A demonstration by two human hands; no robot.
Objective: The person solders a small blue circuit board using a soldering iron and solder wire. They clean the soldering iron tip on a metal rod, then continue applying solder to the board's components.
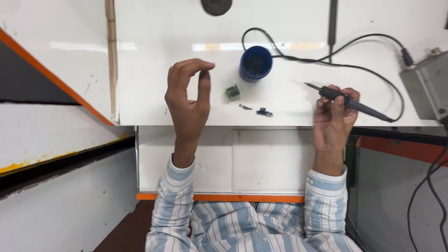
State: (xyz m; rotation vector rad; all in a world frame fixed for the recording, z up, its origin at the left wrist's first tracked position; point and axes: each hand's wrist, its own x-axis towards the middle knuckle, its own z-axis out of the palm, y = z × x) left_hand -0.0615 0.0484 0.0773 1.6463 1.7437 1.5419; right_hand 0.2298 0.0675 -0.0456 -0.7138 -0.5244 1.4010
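**Soldering iron in the right hand, left hand raised empty**

Head view: on the white table [154, 42] stands 1 round blue pot [255, 63], seen from above, with a dark inside. Just below and left of it lies a small green spool [232, 91]. Nearer the table's front edge lie a tiny grey metal piece [245, 107] and, just beside it, a small blue part [264, 112]. A grey box [427, 86] sits at the right edge, and a black cable [354, 65] loops from it past the pot.

The right hand [333, 116] is clamped on a black soldering iron [347, 100], held like a pen, tip pointing left and up, above the table's front edge. The left hand [186, 100] stands upright over the table, left of the spool, thumb and forefinger curled toward each other with a gap between them, holding nothing. Both wrists wear blue-and-white striped sleeves [179, 179].
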